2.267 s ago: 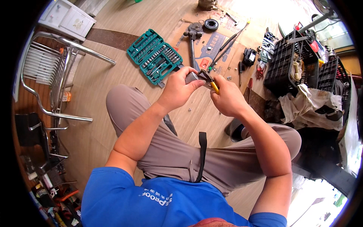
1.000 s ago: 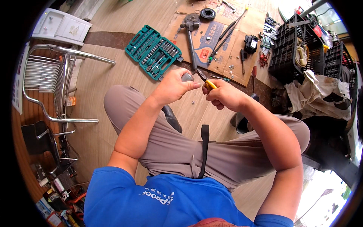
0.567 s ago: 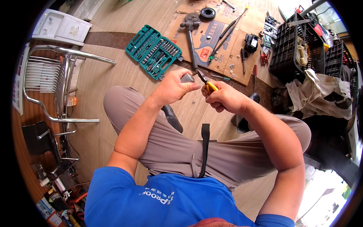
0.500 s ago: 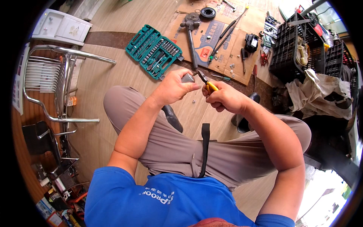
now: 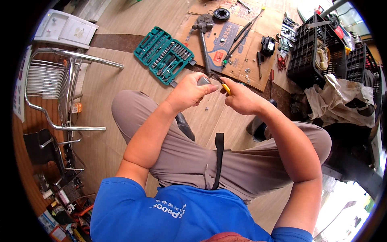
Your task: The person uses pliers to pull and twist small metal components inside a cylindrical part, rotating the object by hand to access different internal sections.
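Observation:
My left hand (image 5: 188,92) is closed around a short grey metal cylinder (image 5: 204,81), most of it covered by my fingers. Its thumb points toward my right hand (image 5: 244,99), which grips pliers with yellow handles (image 5: 226,88). The dark pliers' jaws reach toward the grey piece and the near end of a long metal shaft (image 5: 205,50); whether they bite on anything is hard to make out. At the shaft's far end a round metal housing (image 5: 204,23) rests on flattened cardboard (image 5: 246,52).
A green socket set case (image 5: 164,55) lies open at left of the shaft. The cardboard also bears a black ring (image 5: 221,14), thin black rods (image 5: 244,34), a screwdriver (image 5: 260,64) and small nuts. Black crates (image 5: 308,52) stand at right, a metal chair (image 5: 60,88) at left.
My right hand has shifted slightly up and right, turning the pliers so their jaws show less. My left hand has edged right, its thumb now nearer the pliers.

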`<action>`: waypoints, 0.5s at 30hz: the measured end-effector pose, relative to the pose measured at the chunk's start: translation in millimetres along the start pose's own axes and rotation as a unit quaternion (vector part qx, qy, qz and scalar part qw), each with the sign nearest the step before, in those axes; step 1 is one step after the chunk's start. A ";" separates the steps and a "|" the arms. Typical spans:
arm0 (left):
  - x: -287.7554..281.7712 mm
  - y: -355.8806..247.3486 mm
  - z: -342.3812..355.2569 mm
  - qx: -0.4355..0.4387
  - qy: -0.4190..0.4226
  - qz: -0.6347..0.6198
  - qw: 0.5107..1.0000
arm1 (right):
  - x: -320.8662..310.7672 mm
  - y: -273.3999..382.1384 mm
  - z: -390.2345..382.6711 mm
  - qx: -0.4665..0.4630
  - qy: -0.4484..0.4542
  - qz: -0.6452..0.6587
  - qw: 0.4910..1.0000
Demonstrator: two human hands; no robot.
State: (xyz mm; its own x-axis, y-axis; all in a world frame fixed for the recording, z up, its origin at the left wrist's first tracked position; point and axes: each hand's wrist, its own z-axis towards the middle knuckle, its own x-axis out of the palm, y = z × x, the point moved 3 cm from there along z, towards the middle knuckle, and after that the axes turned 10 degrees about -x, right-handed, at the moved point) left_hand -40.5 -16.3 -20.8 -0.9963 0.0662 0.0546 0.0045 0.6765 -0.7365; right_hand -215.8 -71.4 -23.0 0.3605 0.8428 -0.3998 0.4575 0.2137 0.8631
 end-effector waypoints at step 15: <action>-4.1 1.8 4.6 0.074 -0.034 0.098 0.992 | -1.4 11.2 -2.1 0.007 0.009 -0.056 0.998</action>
State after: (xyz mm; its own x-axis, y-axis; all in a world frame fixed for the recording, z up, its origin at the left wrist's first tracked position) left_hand -36.7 -18.8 -25.5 -0.9811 0.1319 -0.1415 0.1909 0.5403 -0.8196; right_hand -212.9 -69.2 -12.1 0.2911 0.8231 -0.4877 0.5059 0.3002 0.8086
